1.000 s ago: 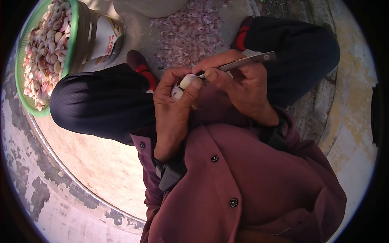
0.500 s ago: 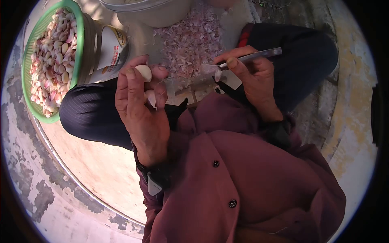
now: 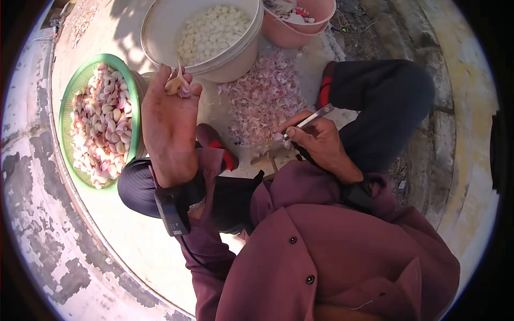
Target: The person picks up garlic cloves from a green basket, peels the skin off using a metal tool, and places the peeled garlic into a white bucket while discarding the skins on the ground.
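Observation:
My left hand [image 3: 170, 128] is raised with its palm up beside the rim of the white bucket. Unpeeled garlic cloves [image 3: 179, 86] with pinkish skin sit held at its fingers; the fingertips are partly hidden. My right hand [image 3: 324, 147] grips a small knife [image 3: 313, 117], its metal handle pointing up and right. The short blade end is low near the thumb, with a bit of pale skin by it. Below the knife lies a heap of pink garlic skins [image 3: 270, 96].
On the left stands a green basket [image 3: 136, 101] full of unpeeled garlic cloves. The white bucket [image 3: 243, 59] holds peeled cloves, and a pink bucket [image 3: 297, 37] stands beside it. My bent legs flank the skins.
My left hand has turned palm up and moved toward the white bucket; the peeled clove no longer shows in it. My right hand keeps the knife. The view has tilted up, showing both buckets.

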`<state>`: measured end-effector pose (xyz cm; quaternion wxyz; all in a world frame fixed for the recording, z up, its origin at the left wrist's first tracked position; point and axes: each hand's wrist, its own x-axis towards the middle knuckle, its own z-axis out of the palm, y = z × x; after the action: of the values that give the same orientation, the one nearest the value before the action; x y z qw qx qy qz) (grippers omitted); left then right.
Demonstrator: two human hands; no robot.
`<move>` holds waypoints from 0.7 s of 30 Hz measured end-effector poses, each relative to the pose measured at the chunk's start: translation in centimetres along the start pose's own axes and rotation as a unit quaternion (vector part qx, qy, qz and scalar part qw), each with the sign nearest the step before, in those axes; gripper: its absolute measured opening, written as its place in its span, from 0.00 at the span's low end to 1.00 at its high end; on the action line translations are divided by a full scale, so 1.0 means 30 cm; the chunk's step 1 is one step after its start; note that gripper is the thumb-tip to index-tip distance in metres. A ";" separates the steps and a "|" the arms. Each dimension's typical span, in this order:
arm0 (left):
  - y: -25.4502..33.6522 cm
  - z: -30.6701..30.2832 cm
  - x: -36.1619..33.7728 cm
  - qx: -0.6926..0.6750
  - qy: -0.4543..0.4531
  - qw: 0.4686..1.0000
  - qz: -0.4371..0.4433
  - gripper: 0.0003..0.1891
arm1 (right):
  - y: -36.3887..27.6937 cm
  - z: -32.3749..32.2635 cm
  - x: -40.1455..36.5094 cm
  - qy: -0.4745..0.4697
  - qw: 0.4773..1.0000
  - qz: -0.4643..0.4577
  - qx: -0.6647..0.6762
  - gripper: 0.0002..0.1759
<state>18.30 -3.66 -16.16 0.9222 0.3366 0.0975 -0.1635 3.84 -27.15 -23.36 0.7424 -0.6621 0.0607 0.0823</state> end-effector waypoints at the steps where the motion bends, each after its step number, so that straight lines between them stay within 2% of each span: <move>1: -0.059 -0.008 -0.054 0.025 0.032 0.999 0.008 0.10 | -0.002 0.002 0.003 -0.001 1.000 0.003 -0.003 0.08; 3: -0.160 -0.008 -0.178 0.049 0.066 0.997 -0.003 0.13 | -0.002 0.010 0.007 -0.006 1.000 0.013 -0.005 0.08; 6: -0.264 -0.011 -0.311 0.065 0.106 0.991 -0.053 0.11 | -0.008 0.018 0.026 -0.028 0.989 0.040 0.136 0.08; 8: -0.294 -0.022 -0.359 0.080 0.122 0.987 -0.068 0.10 | -0.022 0.019 0.037 -0.038 0.987 0.065 0.145 0.09; 9: -0.312 -0.044 -0.374 0.076 0.110 0.988 -0.079 0.12 | -0.008 0.011 0.042 -0.058 0.994 0.058 0.078 0.09; 10: -0.325 -0.056 -0.386 0.070 0.097 0.989 -0.090 0.16 | -0.004 0.020 0.030 -0.062 0.993 0.068 0.077 0.09; 11: -0.337 -0.054 -0.399 0.092 0.131 0.982 -0.104 0.23 | -0.010 0.036 0.025 -0.053 0.993 0.060 0.090 0.10; 14: -0.345 -0.038 -0.411 0.086 0.151 0.976 -0.131 0.27 | -0.032 0.081 0.014 -0.031 0.994 0.022 0.098 0.12; 16: -0.346 -0.029 -0.412 0.094 0.152 0.974 -0.137 0.29 | -0.045 0.089 0.016 -0.091 0.980 -0.168 -0.059 0.12; 17: -0.347 -0.026 -0.410 0.106 0.149 0.973 -0.143 0.31 | -0.061 0.103 0.010 -0.093 0.980 -0.167 -0.061 0.12; 19: -0.357 -0.020 -0.414 0.126 0.143 0.972 -0.140 0.31 | -0.103 0.135 -0.017 -0.141 0.985 -0.083 0.053 0.12; 20: -0.358 -0.018 -0.414 0.148 0.135 0.971 -0.134 0.32 | -0.121 0.136 -0.013 -0.142 0.985 -0.083 0.052 0.12; 21: -0.347 -0.003 -0.417 0.146 0.135 0.971 -0.134 0.32 | -0.138 0.136 -0.009 -0.152 0.983 -0.103 -0.024 0.12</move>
<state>2.87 -8.12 -18.73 0.8110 0.4704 0.2409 -0.2511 4.33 -23.55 -18.80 0.7314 -0.6621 -0.1236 0.1070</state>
